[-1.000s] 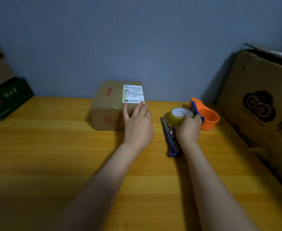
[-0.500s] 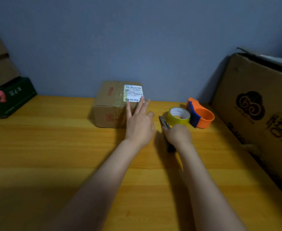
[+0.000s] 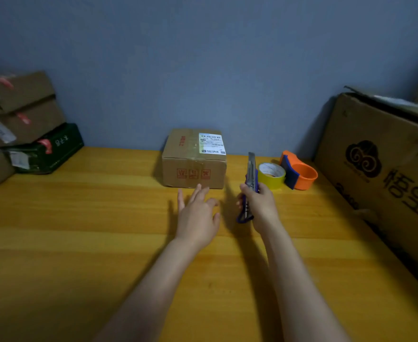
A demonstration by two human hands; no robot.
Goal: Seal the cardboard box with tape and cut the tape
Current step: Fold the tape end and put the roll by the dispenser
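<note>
Knife lifted beside a closed cardboard box

The cardboard box (image 3: pixel 194 159) sits shut at the middle of the frame on the bench (image 3: pixel 79 243), flaps down, its contents hidden. The left hand (image 3: pixel 198 215) hovers just below it, fingers spread, holding nothing. The right hand (image 3: pixel 259 206) is clamped on a blue knife (image 3: pixel 249 178), raised upright. A yellow tape roll (image 3: pixel 271 175) and orange dispenser (image 3: pixel 300 174) stand to the right; a large carton (image 3: pixel 380 169) leans at the right edge.

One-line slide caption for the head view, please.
Right hand holds utility knife upright; open left hand hovers before cardboard box.
</note>
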